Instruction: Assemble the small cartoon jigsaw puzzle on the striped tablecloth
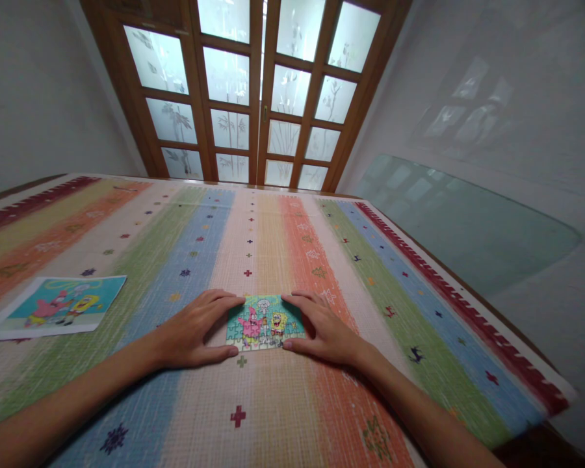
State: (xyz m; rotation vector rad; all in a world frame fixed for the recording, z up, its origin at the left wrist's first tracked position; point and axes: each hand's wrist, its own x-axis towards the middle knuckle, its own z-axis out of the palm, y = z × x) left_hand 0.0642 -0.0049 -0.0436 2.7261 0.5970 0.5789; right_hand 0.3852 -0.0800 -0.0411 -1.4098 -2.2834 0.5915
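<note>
A small assembled cartoon jigsaw puzzle (265, 323) lies flat on the striped tablecloth (273, 416) in the near middle. My left hand (195, 330) rests against its left edge, fingers stretched along the top and thumb at the bottom corner. My right hand (322, 328) mirrors it on the right edge, fingers flat and spread. Both hands frame the puzzle and touch its borders without lifting it.
A printed reference picture (53, 307) with the same cartoon lies on the cloth at the left. The table's right edge (468, 292) runs diagonally beside a glass-topped surface (468, 221). Wooden doors with frosted panes (253, 91) stand beyond the far edge.
</note>
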